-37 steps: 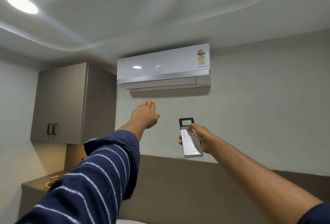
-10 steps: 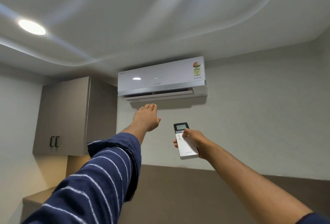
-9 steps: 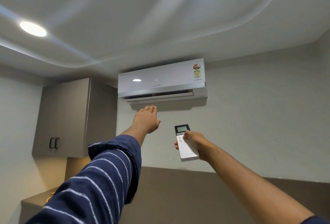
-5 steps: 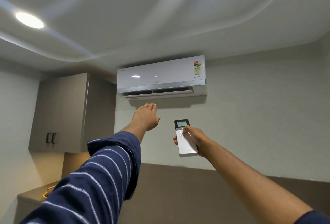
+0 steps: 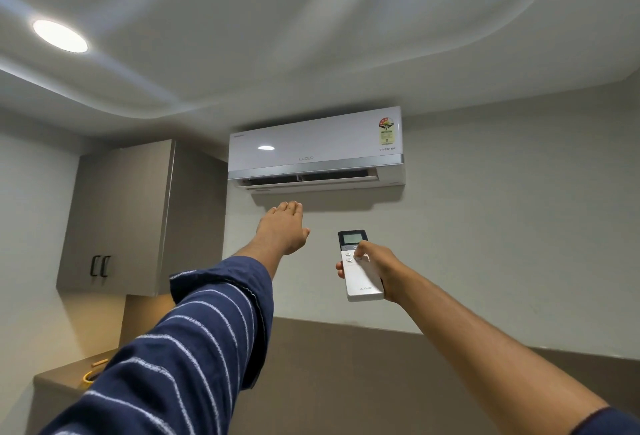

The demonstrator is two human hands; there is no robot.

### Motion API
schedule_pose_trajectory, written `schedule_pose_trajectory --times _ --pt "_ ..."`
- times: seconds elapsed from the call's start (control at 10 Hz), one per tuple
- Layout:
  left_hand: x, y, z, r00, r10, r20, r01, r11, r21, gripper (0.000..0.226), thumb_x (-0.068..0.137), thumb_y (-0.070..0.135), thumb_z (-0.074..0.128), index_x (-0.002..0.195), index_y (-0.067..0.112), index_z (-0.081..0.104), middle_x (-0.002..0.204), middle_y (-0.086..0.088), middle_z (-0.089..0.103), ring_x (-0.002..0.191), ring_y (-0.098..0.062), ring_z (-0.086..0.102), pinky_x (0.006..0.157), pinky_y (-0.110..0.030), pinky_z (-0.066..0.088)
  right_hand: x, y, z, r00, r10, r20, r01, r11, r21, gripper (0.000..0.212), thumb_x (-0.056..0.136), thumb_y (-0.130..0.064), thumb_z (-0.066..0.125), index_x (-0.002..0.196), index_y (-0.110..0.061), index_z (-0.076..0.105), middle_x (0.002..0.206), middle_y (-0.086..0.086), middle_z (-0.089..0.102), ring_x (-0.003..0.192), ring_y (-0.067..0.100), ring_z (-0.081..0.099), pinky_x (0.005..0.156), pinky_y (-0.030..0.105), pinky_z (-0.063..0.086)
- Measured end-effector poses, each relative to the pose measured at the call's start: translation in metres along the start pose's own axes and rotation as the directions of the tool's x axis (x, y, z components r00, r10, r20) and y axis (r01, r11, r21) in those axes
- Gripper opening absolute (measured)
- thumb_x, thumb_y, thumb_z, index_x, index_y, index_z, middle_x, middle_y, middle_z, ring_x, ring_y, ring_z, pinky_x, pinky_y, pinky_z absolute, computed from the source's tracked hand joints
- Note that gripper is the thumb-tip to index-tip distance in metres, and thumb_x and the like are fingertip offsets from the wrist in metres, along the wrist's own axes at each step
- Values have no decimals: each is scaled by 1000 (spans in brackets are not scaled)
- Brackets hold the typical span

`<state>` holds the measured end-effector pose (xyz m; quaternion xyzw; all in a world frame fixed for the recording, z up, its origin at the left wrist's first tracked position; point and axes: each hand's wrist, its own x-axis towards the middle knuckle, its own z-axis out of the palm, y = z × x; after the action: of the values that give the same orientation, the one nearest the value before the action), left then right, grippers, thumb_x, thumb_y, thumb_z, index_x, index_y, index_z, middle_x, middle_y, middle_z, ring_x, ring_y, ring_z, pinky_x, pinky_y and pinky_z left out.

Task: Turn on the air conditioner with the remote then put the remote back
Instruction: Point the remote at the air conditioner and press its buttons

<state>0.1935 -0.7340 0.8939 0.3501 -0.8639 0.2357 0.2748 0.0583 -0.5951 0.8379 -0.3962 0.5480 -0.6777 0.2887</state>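
While the right hand point(image 5: 379, 266) wraps its grip around the remote point(image 5: 360, 266), the thumb lies across the button area just below the small grey display, and the fingertips show at the remote's left edge; the remote is white with a dark top, held upright in the air, its upper end aimed toward the wall-mounted air conditioner point(image 5: 315, 149), and it is well apart from that unit; the right forearm is bare and runs in from the lower right corner. The left hand point(image 5: 282, 228) is stretched out flat, fingers together and straight, holding nothing, its grip open; its fingertips sit just under the air conditioner's outlet without touching it; the left arm wears a navy sleeve point(image 5: 183, 355) with thin white stripes.

The air conditioner is white with a silver band along its lower front; the flap under that band stands partly open, showing a dark slot; a coloured label sits at the unit's upper right, and a bright spot reflects on its front panel. To its left hangs a grey-brown wall cabinet point(image 5: 121, 213) with 2 dark handles side by side; below it, at the lower left, a tabletop point(image 5: 59, 379) carries a small yellow item that is too small to identify. A round ceiling light point(image 5: 59, 36) glows at the upper left; a darker panel point(image 5: 346, 375) covers the lower wall.
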Motion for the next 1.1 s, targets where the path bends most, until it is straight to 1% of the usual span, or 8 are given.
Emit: schedule_pose_trajectory --times 0.2,0.3,0.6,0.8,0.9,1.1 --pt "4 5 5 1000 -7 10 7 1000 4 68 101 40 28 156 7 5 164 -9 8 152 -25 10 122 -38 14 4 -1 -8 1000 -10 3 10 1000 -2 24 79 -7 39 94 1 56 68 16 74 59 27 71 59 29 56" --pt "7 9 7 1000 -8 10 8 1000 4 68 101 40 28 156 7 5 164 -9 8 152 -25 9 122 -38 14 6 -2 -12 1000 -18 7 18 1000 -19 23 80 -7 39 94 1 56 67 15 75 58 26 71 57 28 56" --pt "9 10 9 1000 -12 17 12 1000 6 68 101 40 28 156 7 5 164 -10 7 152 -25 10 122 -38 14 11 -1 -13 1000 -11 -6 11 1000 -23 21 83 -4 36 91 2 54 74 21 69 64 30 68 60 31 53" --pt "8 7 11 1000 -17 22 17 1000 11 68 101 40 28 156 6 6 164 -10 9 151 -25 12 122 -38 15 10 -3 -10 1000 -7 17 7 1000 8 22 80 -6 37 92 0 55 67 17 72 59 27 70 58 28 55" --pt "7 5 12 1000 -22 23 22 1000 14 68 101 40 29 156 6 6 164 -10 9 151 -25 12 122 -38 15 8 -5 -7 999 -7 39 6 1000 25 21 80 -6 37 91 0 54 62 17 72 54 26 70 52 25 56" --pt "6 4 11 999 -19 28 19 1000 12 68 101 40 28 156 6 6 164 -10 9 151 -25 12 122 -38 14 7 -8 -6 999 -13 37 12 1000 23 22 80 -6 38 92 1 55 62 16 73 54 26 70 52 25 57"
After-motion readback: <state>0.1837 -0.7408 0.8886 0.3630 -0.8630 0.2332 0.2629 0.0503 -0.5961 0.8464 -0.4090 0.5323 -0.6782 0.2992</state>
